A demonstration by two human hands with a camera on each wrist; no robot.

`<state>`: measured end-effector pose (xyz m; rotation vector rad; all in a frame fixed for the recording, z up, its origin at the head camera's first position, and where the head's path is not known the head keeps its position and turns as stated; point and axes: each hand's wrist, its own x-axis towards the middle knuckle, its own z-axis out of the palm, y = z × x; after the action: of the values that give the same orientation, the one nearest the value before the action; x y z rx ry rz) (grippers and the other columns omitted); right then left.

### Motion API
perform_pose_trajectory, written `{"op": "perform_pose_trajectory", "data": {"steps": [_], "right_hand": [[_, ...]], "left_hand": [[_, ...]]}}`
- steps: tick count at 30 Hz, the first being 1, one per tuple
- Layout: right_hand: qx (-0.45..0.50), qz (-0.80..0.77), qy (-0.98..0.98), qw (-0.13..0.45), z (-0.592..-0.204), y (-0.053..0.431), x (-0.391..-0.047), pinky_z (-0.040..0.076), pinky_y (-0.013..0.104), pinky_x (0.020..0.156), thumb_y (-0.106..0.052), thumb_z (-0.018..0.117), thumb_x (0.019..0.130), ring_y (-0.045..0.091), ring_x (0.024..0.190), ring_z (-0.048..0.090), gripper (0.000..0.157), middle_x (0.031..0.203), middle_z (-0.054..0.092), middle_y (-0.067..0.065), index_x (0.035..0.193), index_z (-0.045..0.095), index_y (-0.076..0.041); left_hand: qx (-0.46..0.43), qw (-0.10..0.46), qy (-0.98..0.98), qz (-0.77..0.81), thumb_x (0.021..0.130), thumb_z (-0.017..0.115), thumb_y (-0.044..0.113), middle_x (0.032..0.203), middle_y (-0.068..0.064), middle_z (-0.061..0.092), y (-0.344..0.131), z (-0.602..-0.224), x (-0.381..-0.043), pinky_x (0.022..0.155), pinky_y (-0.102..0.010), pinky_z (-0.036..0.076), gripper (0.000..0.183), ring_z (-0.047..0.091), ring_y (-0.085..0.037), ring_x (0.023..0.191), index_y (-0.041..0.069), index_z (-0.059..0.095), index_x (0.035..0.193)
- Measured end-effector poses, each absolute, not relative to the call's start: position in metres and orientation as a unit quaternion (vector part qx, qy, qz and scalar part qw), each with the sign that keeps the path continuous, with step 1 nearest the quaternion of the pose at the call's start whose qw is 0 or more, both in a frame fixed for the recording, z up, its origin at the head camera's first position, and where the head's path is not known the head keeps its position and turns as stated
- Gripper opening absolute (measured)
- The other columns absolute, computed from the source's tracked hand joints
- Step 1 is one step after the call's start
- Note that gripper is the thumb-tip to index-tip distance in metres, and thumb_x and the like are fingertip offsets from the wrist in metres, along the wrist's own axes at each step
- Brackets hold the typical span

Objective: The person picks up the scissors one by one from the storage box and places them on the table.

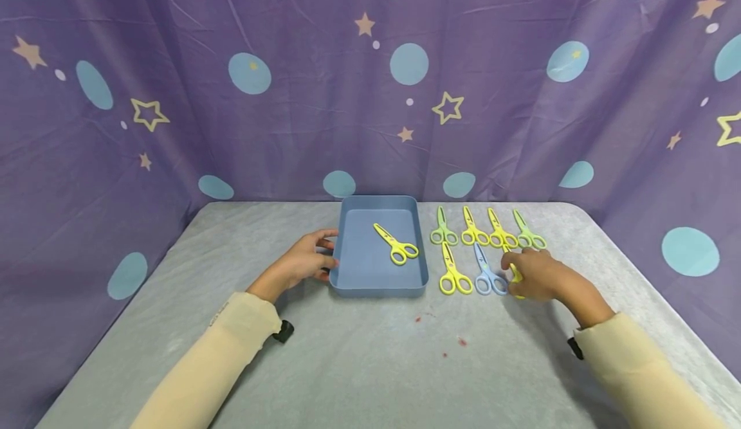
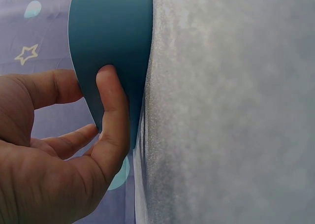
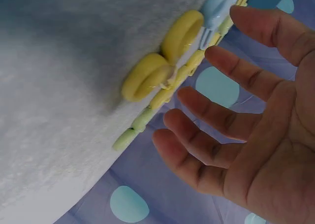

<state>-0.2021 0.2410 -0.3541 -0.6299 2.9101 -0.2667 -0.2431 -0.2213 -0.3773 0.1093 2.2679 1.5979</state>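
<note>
A blue rectangular tray (image 1: 359,273) stands mid-table with one pair of yellow scissors (image 1: 396,244) lying in it. My left hand (image 1: 303,260) is at the tray's left side, its fingertips (image 2: 109,76) resting against the outer wall. To the right of the tray, my right hand (image 1: 538,276) is over a pair of yellow scissors (image 1: 517,273) at the end of the front row and partly covers it. In the right wrist view that hand's fingers are spread and relaxed, apart from the yellow handles (image 3: 132,83), with nothing in the palm.
Beside the covered pair lie blue scissors (image 1: 490,281) and yellow scissors (image 1: 455,281). Behind them runs a row of several green and yellow scissors, with green scissors (image 1: 443,231) nearest the tray. A purple patterned curtain (image 1: 301,127) borders the grey-covered table (image 1: 370,365).
</note>
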Motion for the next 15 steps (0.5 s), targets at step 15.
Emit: {"op": "perform_pose_trajectory", "data": {"steps": [15], "right_hand": [[-0.232, -0.133, 0.963, -0.027, -0.352, 0.207, -0.219, 0.049, 0.062, 0.085, -0.026, 0.071, 0.096, 0.047, 0.103, 0.059, 0.041, 0.122, 0.061, 0.027, 0.131, 0.063, -0.006]], "left_hand": [[0.040, 0.183, 0.803, 0.565, 0.094, 0.065, -0.004, 0.144, -0.021, 0.040, -0.222, -0.378, -0.243, 0.070, -0.040, 0.059, 0.079, 0.064, -0.030, 0.098, 0.013, 0.029, 0.162]]}}
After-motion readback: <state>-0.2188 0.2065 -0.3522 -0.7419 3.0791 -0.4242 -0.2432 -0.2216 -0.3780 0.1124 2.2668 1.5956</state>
